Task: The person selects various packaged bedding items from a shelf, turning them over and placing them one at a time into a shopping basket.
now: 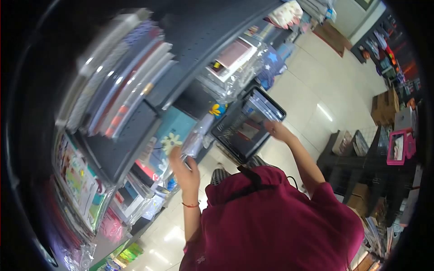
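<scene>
A black basket (221,132) with dark and clear-wrapped items in it is at the centre, in front of my body. At its right rim is my right hand (278,131), its fingers bent over the edge or the items there; what they grip is too small to make out. My left hand (184,171) is raised beside the lower shelf, fingers apart and holding nothing that shows. Right behind it lies a teal package with a pale flower (171,142), and a clear-wrapped roll (195,141) is close to its fingertips.
Dark shelves (194,40) on the left hold a row of wrapped packages (120,79) and flat packs (233,58). A black rack (334,174) stands at the right, with a pink boxed item (400,147) and a cardboard box (385,107). Tiled floor (312,86) runs between.
</scene>
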`<act>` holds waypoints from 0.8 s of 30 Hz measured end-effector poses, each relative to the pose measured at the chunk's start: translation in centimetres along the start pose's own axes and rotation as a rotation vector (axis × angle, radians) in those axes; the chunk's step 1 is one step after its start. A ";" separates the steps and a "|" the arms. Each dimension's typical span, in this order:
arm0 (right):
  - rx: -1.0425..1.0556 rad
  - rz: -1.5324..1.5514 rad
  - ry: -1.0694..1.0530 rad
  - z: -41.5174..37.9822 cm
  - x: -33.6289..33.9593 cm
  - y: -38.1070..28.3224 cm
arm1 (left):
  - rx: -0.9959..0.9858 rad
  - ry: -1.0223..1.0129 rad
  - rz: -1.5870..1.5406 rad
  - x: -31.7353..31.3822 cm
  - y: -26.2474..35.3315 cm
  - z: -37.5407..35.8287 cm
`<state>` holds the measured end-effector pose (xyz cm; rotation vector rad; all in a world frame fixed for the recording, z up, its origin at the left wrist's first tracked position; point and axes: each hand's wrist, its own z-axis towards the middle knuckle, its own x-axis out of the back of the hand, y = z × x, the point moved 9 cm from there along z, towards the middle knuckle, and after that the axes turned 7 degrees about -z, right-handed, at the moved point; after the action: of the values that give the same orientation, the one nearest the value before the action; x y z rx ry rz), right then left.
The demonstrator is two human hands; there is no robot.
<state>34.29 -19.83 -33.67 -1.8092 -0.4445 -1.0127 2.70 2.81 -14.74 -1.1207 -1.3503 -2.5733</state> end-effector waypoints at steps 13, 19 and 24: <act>-0.509 0.291 -0.171 -10.2 -9.4 19.4 | 0.690 -0.835 -0.314 -32.5 -13.4 -21.7; -0.580 0.049 -0.229 0.2 -17.9 24.6 | 0.979 -0.625 -0.296 -40.7 -20.1 -26.7; -0.619 -0.051 -0.251 1.2 -20.9 25.7 | 1.166 -0.634 -0.351 -44.1 -18.9 -28.2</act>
<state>40.06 -27.72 -65.36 -2.5075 -0.3494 -1.0320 12.65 -18.62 -65.16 -1.4431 -2.7453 -0.9864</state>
